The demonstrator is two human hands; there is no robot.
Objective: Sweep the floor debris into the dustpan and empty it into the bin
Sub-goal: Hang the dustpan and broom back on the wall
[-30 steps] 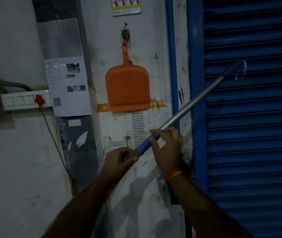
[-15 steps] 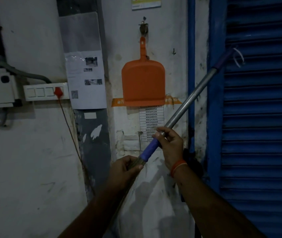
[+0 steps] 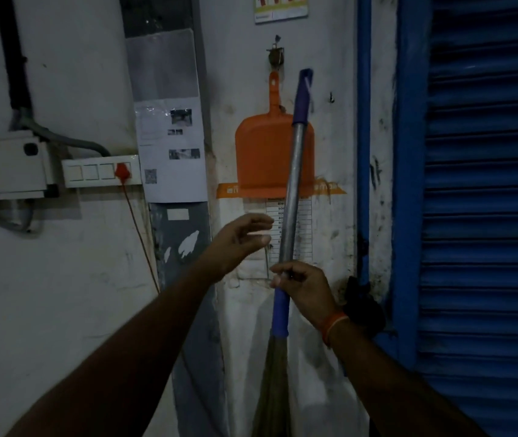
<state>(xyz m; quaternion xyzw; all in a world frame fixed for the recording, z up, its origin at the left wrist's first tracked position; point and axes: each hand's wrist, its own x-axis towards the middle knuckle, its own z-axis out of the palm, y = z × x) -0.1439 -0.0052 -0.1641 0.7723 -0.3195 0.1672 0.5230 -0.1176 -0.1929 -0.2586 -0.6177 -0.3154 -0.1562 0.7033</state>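
— Two hands, nearest first?
— Right hand [image 3: 303, 287]: curled round the broom [image 3: 289, 216] shaft, bristles down, steadying it upright. Left hand [image 3: 242, 239]: loosely curled, holding nothing, presumably reaching wallward.
— Beyond?
— Dustpan [image 3: 267, 159]: orange, hung from a wall hook [image 3: 275, 56] behind the shaft, untouched. Bin: unseen.

dustpan [image 3: 270, 159]: solid orange, centre of the frame
broom [image 3: 292, 184]: silver shaft, purple-blue top cap and lower sleeve, dull olive bristles
shutter [image 3: 488, 216]: deep blue, horizontal slats, right side
wall [image 3: 62, 294]: scuffed white
wristband [image 3: 332, 326]: orange
plug [image 3: 122, 171]: red, left of centre
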